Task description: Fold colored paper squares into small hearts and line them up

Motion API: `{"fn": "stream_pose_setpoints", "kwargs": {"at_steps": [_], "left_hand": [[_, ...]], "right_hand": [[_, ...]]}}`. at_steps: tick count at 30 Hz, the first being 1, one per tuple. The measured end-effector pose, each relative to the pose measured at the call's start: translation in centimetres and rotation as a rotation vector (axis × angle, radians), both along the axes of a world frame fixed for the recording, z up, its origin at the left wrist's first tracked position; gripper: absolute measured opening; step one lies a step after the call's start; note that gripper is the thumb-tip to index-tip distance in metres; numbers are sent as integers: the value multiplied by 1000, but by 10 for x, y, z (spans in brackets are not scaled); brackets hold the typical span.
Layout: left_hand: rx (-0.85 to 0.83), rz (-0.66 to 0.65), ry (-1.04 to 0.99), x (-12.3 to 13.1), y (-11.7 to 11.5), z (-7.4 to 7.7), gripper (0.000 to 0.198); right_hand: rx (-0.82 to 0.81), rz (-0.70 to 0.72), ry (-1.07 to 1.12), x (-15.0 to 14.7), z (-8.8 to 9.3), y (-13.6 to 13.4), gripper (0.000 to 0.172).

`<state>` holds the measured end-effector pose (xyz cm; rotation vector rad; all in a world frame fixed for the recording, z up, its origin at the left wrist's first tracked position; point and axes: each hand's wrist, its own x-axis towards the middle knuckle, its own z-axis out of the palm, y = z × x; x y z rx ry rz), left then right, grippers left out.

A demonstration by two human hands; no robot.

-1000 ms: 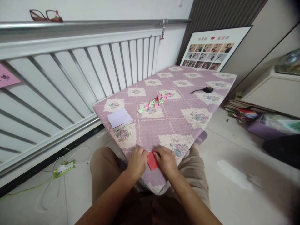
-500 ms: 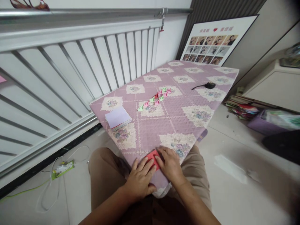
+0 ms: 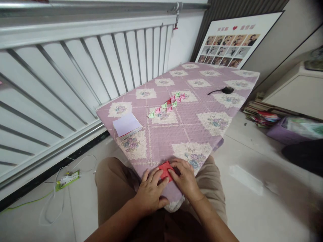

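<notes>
Red paper (image 3: 166, 169) lies near the 6 o'clock corner of the counter (image 3: 166, 141). The left hand (image 3: 150, 191), fingers apart, touches it from 8 o'clock; the right hand (image 3: 185, 178) touches it at 3, whether pinching I cannot tell. Folded pieces (image 3: 164, 105) sit at 12.

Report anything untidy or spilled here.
The power strip on the floor, left of the table: its cords sprawl in loose loops. Also, the paper stack is not squared up. Nothing on the table looks spilled.
</notes>
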<state>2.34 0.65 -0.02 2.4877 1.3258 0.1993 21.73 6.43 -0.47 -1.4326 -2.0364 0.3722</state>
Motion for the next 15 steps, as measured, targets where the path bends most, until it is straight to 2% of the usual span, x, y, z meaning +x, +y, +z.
{"fn": "stream_pose_setpoints", "kwargs": {"at_steps": [7, 15], "left_hand": [[-16, -4, 8, -1, 0, -1, 75], [-18, 3, -26, -1, 1, 2, 73]], "right_hand": [[50, 65, 14, 3, -2, -1, 6], [32, 166, -84, 7, 7, -6, 6]]}}
